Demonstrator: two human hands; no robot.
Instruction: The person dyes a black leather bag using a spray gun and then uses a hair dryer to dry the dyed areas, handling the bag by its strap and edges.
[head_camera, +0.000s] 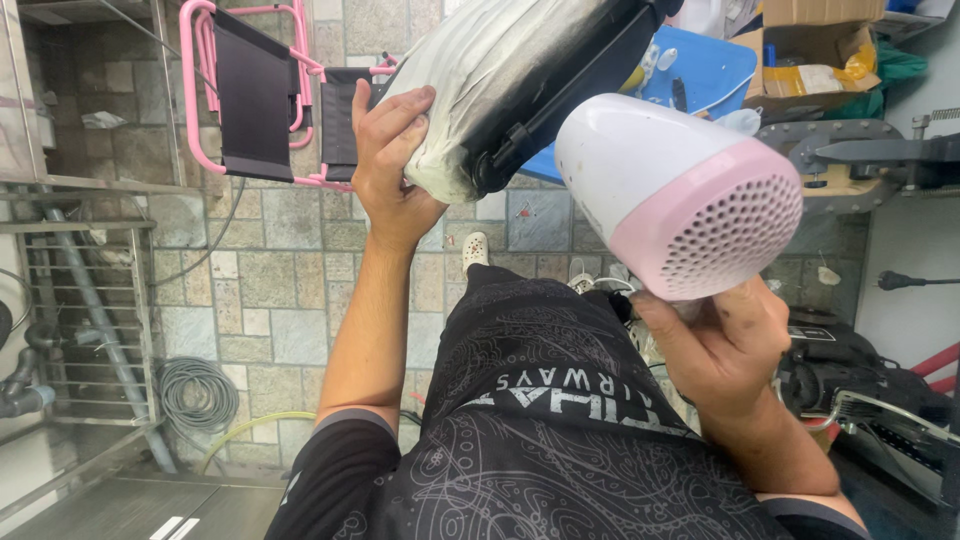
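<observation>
The left hand (392, 160) is closed around one end of a bulky dark object wrapped in whitish, wrinkled plastic film (490, 80), fingers over the wrapped edge and thumb below, holding it raised and tilted in front of the body. The right hand (722, 345) grips the handle of a white hair dryer with a pink perforated rear grille (680, 190); its front end points toward the wrapped object, just beside the black strap or bar (560, 95) running along its dark side.

The work in hand looks like blowing warm air on the film. To do it well, the dryer should sweep slowly along the film, near it but not touching, so that no spot overheats. The left hand's fingers lie on the film itself, so the airflow is best kept away from them, and the object turned in small steps to bring fresh areas round. The grip needs to stay firm, since the object hangs over the stone-tiled floor (270, 290) with nothing under it.

A pink folding chair with black fabric (255, 95) and a blue lid (700, 70) lie beyond.
</observation>
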